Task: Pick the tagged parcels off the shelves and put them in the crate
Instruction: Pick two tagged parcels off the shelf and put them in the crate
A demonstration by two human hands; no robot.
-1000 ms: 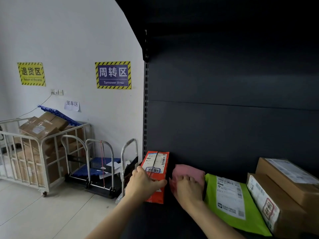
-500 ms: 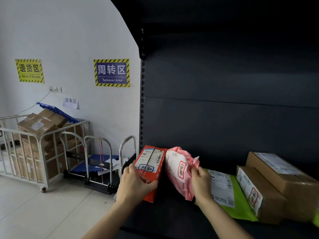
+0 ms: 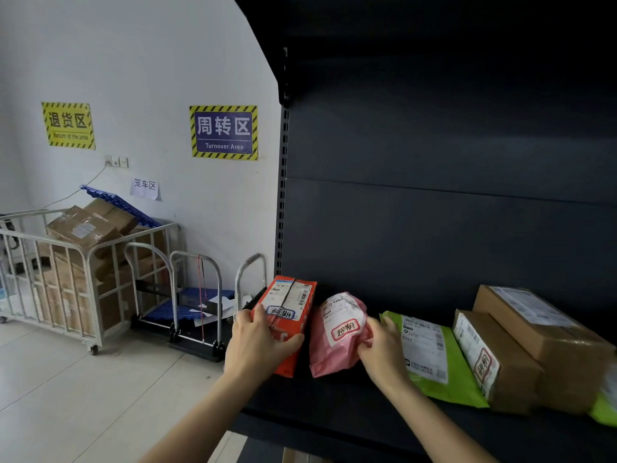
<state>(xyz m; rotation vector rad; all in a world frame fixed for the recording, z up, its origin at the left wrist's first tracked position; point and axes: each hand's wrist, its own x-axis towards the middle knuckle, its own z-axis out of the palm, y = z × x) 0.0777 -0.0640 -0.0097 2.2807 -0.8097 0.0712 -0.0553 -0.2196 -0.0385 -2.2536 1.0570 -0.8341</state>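
**Two tagged parcels gripped at the left end of the shelf**

We begin at the fingers. The thumb (image 3: 293,340) of the left hand (image 3: 258,345) lies across the front face of the orange box (image 3: 293,297). Its other fingers are curled round the box's left edge, so the hand clamps the box from both sides. The box stands on its narrow end at the very left end of the shelf (image 3: 334,412). We judge that this side grip is chosen because a tall box tips easily.

The fingers (image 3: 374,324) of the right hand (image 3: 384,354) are closed together on the right edge of the pink bag (image 3: 329,359) and pinch the soft plastic into a bunch. The bag is held upright so that its white label with the red-framed tag (image 3: 345,330) faces us, probably so that it can be read. The orange box carries a similar tag with a blue frame (image 3: 280,312). The two parcels are just beside each other, but we cannot tell whether they touch.

Just right of the bag a green mailer (image 3: 434,359) lies flat, and we see no such tag on it. Further right a small brown carton (image 3: 500,372), with a red tag, stands against a larger carton (image 3: 541,332).

The crate is not in view, so neither parcel is in it yet. On the floor at the left stand a cage trolley (image 3: 83,262) filled with cartons and some folding hand trucks (image 3: 197,295).
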